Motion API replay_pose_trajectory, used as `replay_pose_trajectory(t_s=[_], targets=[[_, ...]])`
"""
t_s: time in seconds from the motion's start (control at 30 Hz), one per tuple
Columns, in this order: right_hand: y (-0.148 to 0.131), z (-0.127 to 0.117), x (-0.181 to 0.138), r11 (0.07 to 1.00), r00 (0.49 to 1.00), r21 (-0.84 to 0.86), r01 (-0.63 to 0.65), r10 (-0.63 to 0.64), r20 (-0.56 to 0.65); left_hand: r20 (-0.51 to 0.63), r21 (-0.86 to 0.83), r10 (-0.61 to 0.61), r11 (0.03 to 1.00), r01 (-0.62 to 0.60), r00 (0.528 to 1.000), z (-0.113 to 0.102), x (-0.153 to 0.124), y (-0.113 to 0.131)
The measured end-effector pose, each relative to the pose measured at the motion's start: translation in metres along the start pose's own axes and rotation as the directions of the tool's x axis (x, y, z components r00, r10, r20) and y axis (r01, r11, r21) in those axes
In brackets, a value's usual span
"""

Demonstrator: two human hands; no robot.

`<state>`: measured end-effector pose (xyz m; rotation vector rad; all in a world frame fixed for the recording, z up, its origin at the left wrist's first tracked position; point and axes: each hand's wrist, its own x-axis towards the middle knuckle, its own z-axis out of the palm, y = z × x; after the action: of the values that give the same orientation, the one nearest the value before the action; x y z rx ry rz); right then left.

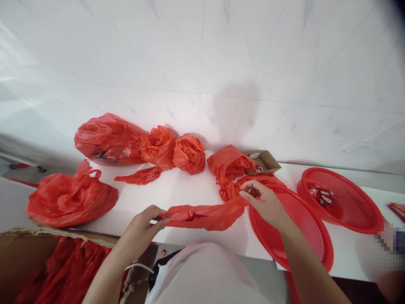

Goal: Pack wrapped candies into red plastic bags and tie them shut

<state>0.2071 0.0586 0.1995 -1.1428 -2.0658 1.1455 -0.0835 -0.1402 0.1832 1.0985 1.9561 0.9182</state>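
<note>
A red plastic bag lies stretched flat across the white table in front of me. My left hand pinches its left end, fingers closed on the plastic. My right hand is closed on its right end, just over the rim of a red mesh basket. Something small and dark shows through the bag near its middle.
Several filled red bags sit along the wall, the largest at the left, another near the table's left edge. A small open carton and a second red basket holding small packets stand at the right. A cardboard box of red bags sits below left.
</note>
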Motion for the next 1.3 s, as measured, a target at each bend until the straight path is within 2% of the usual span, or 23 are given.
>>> replay_pose_trajectory(t_s=[0.07,0.17,0.23,0.3,0.4,0.5,0.57,0.6,0.63,0.7,0.77,0.87,0.97,1.03,1.17,1.3], targets=[[-0.008,0.001,-0.004,0.998,0.999,-0.037,0.041,-0.042,-0.011,-0.042,0.037,0.071,0.997,-0.070,0.997,-0.003,0.000,0.009],[-0.021,0.006,-0.010,0.991,0.993,-0.067,0.114,-0.112,0.031,-0.022,0.071,0.184,0.981,-0.182,0.983,-0.003,0.001,0.024],[-0.028,0.012,-0.012,0.983,0.981,-0.064,0.174,-0.167,0.097,0.033,0.014,0.260,0.965,-0.261,0.965,0.003,0.002,0.032],[-0.037,0.018,-0.013,0.968,0.954,-0.034,0.248,-0.238,0.184,0.110,-0.120,0.316,0.946,-0.303,0.943,0.016,0.003,0.039],[-0.053,0.032,-0.014,0.945,0.895,0.073,0.320,-0.326,0.303,0.266,-0.249,0.316,0.935,-0.252,0.911,0.047,0.006,0.042],[-0.068,0.050,-0.015,0.920,0.831,0.190,0.342,-0.391,0.396,0.413,-0.246,0.291,0.948,-0.201,0.863,0.078,0.007,0.042],[-0.073,0.060,-0.014,0.886,0.767,0.247,0.393,-0.464,0.444,0.428,-0.254,0.298,0.946,-0.202,0.854,0.091,0.007,0.041],[-0.073,0.063,-0.012,0.869,0.746,0.266,0.417,-0.495,0.445,0.412,-0.265,0.291,0.945,-0.192,0.864,0.095,0.007,0.041],[-0.071,0.065,-0.009,0.858,0.745,0.275,0.434,-0.514,0.426,0.386,-0.284,0.267,0.945,-0.162,0.883,0.096,0.008,0.041],[-0.062,0.065,-0.004,0.863,0.795,0.254,0.437,-0.502,0.340,0.331,-0.348,0.175,0.936,-0.052,0.927,0.096,0.009,0.041],[-0.048,0.064,0.000,0.887,0.842,0.209,0.411,-0.458,0.285,0.308,-0.424,0.068,0.903,0.073,0.949,0.093,0.012,0.041],[-0.026,0.064,-0.002,0.924,0.857,0.204,0.322,-0.377,0.352,0.305,-0.506,0.007,0.848,0.156,0.952,0.092,0.015,0.042],[-0.017,0.063,-0.012,0.937,0.882,0.237,0.255,-0.326,0.340,0.326,-0.540,0.061,0.831,0.133,0.944,0.092,0.018,0.045],[-0.020,0.059,-0.018,0.932,0.898,0.234,0.276,-0.337,0.282,0.339,-0.532,0.100,0.840,0.103,0.936,0.090,0.020,0.048],[-0.030,0.053,-0.024,0.915,0.893,0.248,0.319,-0.378,0.246,0.348,-0.417,0.141,0.909,0.018,0.927,0.080,0.022,0.053],[-0.023,0.072,-0.017,0.932,0.908,0.267,0.246,-0.318,0.273,0.411,-0.287,0.196,0.955,-0.078,0.890,0.078,0.020,0.053]])
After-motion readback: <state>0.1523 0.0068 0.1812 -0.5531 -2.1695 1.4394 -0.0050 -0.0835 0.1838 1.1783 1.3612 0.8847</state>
